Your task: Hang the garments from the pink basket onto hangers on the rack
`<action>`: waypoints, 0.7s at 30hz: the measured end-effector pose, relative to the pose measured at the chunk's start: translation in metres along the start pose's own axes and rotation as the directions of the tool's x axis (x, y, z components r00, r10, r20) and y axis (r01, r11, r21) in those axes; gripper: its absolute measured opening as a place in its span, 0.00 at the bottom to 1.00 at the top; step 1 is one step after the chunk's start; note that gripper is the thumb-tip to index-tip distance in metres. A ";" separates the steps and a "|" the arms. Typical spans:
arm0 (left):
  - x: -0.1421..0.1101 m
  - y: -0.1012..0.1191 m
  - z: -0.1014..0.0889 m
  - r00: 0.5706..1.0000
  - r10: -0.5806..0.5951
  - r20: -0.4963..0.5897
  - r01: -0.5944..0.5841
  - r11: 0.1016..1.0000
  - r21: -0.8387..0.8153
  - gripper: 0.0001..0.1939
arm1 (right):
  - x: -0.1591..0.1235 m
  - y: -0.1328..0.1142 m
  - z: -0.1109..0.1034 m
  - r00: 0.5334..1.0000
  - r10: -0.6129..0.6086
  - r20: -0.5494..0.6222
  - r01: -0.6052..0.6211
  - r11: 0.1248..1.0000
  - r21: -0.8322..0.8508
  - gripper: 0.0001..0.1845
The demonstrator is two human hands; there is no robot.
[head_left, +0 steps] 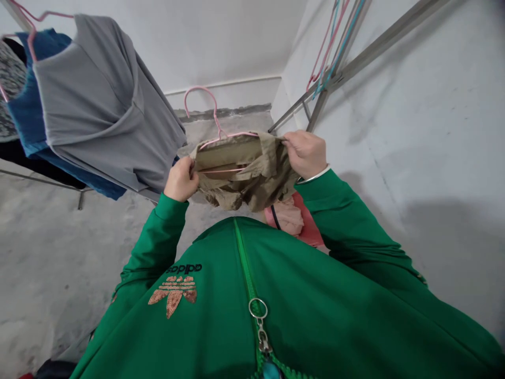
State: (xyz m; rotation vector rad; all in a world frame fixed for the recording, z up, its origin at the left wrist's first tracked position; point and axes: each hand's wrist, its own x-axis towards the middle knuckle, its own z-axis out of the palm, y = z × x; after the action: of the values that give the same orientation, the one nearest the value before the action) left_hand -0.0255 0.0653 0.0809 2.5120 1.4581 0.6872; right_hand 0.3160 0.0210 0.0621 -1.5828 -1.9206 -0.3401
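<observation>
An olive-khaki garment (272,179) hangs on a pink hanger (215,113) in front of me. The hanger's hook points up and is hooked on nothing; its lower bar shows through the garment's opening. My left hand (182,179) is closed on the garment's left edge. On the other side my right hand (305,152) pinches the right edge, near the end of the hanger's arm. Between both hands the cloth is stretched, and its lower part falls in folds. Whether my fingers also grip the hanger inside the cloth is hidden.
Left, a grey long-sleeved top (94,95), a blue garment (23,116) and a patterned one hang on pink hangers. Spare pink and blue hangers (327,58) hang from a metal rack (379,45) at right. Below lies pale pink cloth (290,217) beside a red-pink surface (313,226).
</observation>
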 end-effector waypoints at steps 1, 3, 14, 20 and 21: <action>-0.002 0.001 -0.001 0.999 0.025 0.041 -0.023 0.999 -0.043 0.05 | 0.000 0.000 -0.001 1.000 -0.027 -0.017 0.026 0.999 -0.020 0.18; -0.003 -0.002 -0.006 0.996 0.063 0.069 -0.054 0.990 -0.127 0.06 | 0.000 0.002 -0.004 0.995 -0.081 -0.050 0.079 0.996 -0.041 0.18; 0.014 -0.078 -0.011 0.999 0.039 0.030 -0.035 0.992 -0.119 0.22 | 0.006 0.017 -0.025 0.992 -0.110 -0.069 0.122 0.975 0.188 0.16; 0.029 -0.067 -0.029 0.991 0.065 -0.121 -0.079 0.990 -0.115 0.06 | 0.027 0.026 -0.047 0.996 -0.092 -0.006 0.090 0.956 0.280 0.15; 0.029 -0.066 -0.032 0.983 0.053 -0.177 -0.073 0.991 -0.113 0.07 | 0.028 0.031 -0.048 0.994 -0.112 0.006 0.105 0.946 0.308 0.13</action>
State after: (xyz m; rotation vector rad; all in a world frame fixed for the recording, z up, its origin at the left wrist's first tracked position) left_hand -0.0794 0.1211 0.0950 2.4691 1.3490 0.9968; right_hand 0.3566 0.0243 0.1104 -1.2861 -1.9730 -0.0608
